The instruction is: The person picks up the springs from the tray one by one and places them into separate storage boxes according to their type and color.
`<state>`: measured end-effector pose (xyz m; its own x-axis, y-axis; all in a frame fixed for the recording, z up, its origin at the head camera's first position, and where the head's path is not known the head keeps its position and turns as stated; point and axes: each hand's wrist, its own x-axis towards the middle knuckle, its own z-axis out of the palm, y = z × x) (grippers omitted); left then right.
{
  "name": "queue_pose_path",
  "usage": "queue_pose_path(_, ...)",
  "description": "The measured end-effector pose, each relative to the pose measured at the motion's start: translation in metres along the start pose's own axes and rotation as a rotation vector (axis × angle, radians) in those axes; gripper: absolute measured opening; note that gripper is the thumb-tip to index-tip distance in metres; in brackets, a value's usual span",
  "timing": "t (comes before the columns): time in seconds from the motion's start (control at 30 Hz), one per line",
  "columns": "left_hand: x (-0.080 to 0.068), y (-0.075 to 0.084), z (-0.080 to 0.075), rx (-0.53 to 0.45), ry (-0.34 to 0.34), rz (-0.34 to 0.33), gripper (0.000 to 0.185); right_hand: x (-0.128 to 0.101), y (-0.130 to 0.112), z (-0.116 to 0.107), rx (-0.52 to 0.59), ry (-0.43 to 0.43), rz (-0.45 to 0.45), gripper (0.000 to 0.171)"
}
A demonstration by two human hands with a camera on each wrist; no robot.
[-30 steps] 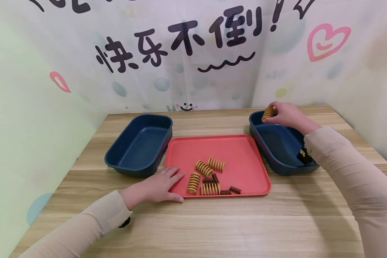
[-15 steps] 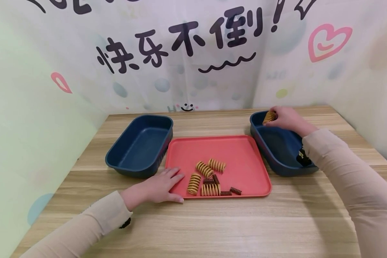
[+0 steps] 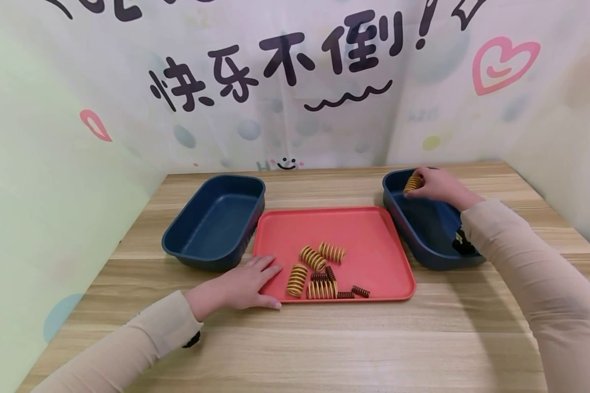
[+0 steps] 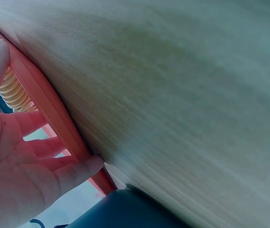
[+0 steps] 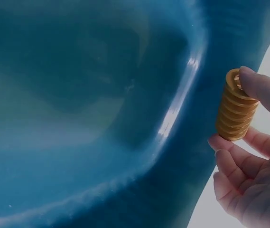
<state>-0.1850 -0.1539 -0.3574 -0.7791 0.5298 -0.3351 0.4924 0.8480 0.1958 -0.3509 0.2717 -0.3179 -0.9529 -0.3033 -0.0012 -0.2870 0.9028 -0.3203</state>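
My right hand (image 3: 441, 186) pinches a large yellow coil spring (image 5: 237, 107) between thumb and fingertips. It holds the spring at the far left corner of the right blue bin (image 3: 425, 221), within the rim in the head view. My left hand (image 3: 243, 282) rests spread at the near left corner of the red tray (image 3: 364, 232), fingers over its edge. On the tray lie several large yellow springs (image 3: 297, 280), all toward its near half. Several small dark springs (image 3: 361, 292) lie beside them, close to the front rim.
Another blue bin (image 3: 213, 224) stands at the left, against the tray's left side. The wooden table (image 3: 324, 349) runs up to a printed white cloth (image 3: 324, 131) at the back. A black wrist device (image 3: 464, 243) shows under the right sleeve, overlapping the right bin.
My right hand has lowered the yellow spring a little, from rim height down into the right bin. The left hand and the springs on the tray have stayed put.
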Motion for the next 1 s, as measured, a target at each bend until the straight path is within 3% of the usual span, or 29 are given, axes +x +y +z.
queue_pose_path(0.4, -0.001, 0.001, 0.0, 0.004, 0.004, -0.002, 0.081, 0.003, 0.015, 0.011, -0.023, -0.027, 0.027, 0.06)
queue_pose_path(1.0, 0.0, -0.001, 0.002, 0.012, 0.001, 0.001, 0.081, 0.0, 0.02, 0.018, 0.029, -0.067, 0.063, 0.061)
